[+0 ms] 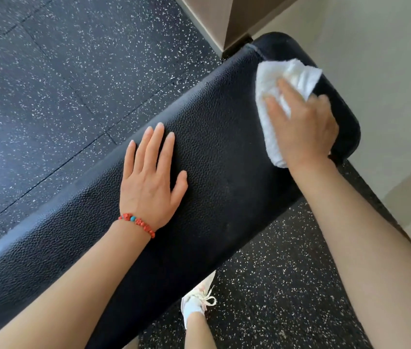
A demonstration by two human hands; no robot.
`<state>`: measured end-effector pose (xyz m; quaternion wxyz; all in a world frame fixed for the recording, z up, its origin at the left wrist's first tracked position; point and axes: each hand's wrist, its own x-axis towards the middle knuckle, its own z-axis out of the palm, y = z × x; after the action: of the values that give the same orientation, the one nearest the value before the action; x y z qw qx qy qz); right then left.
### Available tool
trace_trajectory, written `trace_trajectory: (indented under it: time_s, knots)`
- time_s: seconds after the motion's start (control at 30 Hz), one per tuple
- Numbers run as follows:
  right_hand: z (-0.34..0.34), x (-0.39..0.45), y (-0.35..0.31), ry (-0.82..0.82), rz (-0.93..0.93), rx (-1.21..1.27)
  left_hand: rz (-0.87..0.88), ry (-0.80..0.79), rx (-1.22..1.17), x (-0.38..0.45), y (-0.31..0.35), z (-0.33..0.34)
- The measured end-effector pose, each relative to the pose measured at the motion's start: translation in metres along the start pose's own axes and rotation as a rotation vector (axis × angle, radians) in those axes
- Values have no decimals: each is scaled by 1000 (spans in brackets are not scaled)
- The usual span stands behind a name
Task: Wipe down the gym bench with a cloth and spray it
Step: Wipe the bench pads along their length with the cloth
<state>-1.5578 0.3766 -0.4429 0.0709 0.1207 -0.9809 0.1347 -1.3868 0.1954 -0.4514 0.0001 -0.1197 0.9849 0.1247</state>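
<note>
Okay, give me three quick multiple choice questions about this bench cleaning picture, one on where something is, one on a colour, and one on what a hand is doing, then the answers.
1. Where on the black textured padded bench does the white folded terry cloth lie?
A. near the far rounded end
B. in the middle
C. on the floor beside it

2. What is the main colour of the beaded bracelet on the left wrist?
A. green
B. red
C. yellow

3. What is the left hand doing?
A. gripping a spray bottle
B. lifted off the bench
C. resting flat on the pad, fingers straight

Answers: 1 A, the right hand presses the cloth down by the bench's rounded end. 2 B, the beads are red with one blue one. 3 C, the palm lies on the pad and holds nothing.
</note>
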Motion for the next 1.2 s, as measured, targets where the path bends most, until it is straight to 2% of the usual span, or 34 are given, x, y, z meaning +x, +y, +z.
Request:
trace_trajectory:
  time_s: [0.1, 0.2, 0.3, 0.37, 0.47, 0.53, 0.67, 0.83, 0.93, 1.2]
  knots:
    - [-4, -41, -19, 16, -12, 26, -10, -9, 10, 0, 1, -1]
    - [-8, -92, -31, 55, -152, 45, -3, -30, 13, 1, 2, -1]
    - [-8, -103, -25, 63, -258, 14, -4, -50, 1, 1, 3, -5]
    - [-8, -95, -19, 97, -150, 18, 15, -56, 1, 2, 4, -8]
    - [-11, -77, -7, 75, 273, 63, 173, -46, 0, 2, 6, -12]
    - [-7, -79, -3, 103, 420, 73, 301, -75, -10, 0, 6, -10]
    - [-6, -127, -37, 175, 510, 119, 384, -137, 7, -4, 3, -7]
    - [-4, -203, -86, 213, 398, 134, 386, -137, 16, -5, 3, -4]
    - [-2, -195, -76, 233, 380, 96, 383, -143, 18, -4, 4, -6]
    - [-10, -104, -5, 147, 622, 148, 339, -100, 26, 15, 19, -11]
